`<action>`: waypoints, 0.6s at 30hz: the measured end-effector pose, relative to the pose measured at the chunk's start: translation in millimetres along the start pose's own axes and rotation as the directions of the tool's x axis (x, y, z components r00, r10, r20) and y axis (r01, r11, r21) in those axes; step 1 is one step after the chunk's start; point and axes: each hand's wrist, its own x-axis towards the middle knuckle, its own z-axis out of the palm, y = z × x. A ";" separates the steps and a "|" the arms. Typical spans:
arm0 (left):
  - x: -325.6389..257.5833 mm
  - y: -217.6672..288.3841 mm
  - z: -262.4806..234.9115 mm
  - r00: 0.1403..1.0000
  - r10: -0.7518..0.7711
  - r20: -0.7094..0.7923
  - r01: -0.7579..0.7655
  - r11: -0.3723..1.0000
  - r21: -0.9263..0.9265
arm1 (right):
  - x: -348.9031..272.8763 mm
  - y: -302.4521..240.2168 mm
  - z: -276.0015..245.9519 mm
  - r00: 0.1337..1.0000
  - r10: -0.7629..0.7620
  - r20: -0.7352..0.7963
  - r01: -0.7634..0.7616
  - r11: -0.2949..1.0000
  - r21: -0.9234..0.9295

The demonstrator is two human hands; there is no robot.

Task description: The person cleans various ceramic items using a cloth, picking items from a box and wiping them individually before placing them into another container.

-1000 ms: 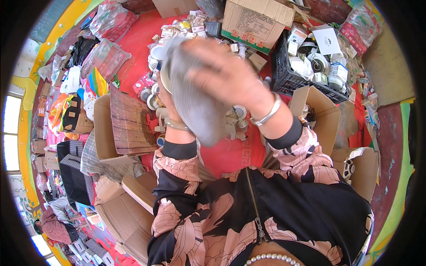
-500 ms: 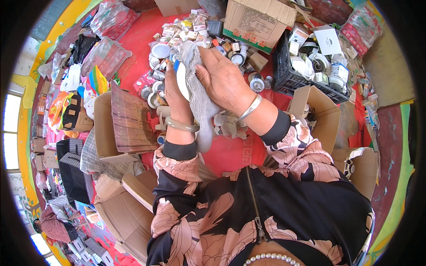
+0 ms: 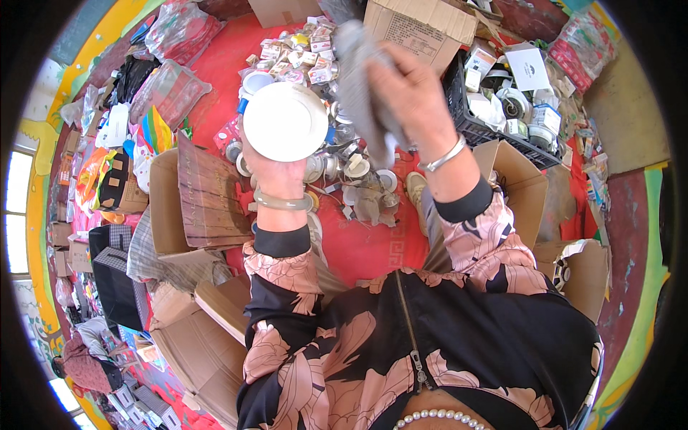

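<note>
Over a red floor covering (image 3: 362, 251): white disc (image 3: 285, 122) and grey cloth (image 3: 358, 82), held apart

The left hand (image 3: 276, 174) grasps the disc from behind and below, its fingers mostly hidden by it. The right hand (image 3: 414, 94), blurred, clutches the cloth, which hangs soft and creased just right of the disc. The disc is round, smooth and bright white, a faint ring inside its edge, with blue tabs (image 3: 242, 106) beside its rim. Around the left wrist sits a smooth, pale bangle (image 3: 283, 201); around the right, a silvery band (image 3: 446, 155). Beyond lie small paper cartons (image 3: 321, 70), white-rimmed round fittings (image 3: 357, 166), a filled black plastic crate (image 3: 456, 87) and, leftward, a corrugated cardboard box (image 3: 165, 208) with a wood-patterned flap (image 3: 211, 204).
</note>
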 end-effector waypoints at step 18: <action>-2.2 -20.0 -9.7 0.983 0.127 0.134 -0.175 0.873 0.455 | -16.3 6.2 19.1 0.857 -0.411 0.311 0.500 0.516 -0.696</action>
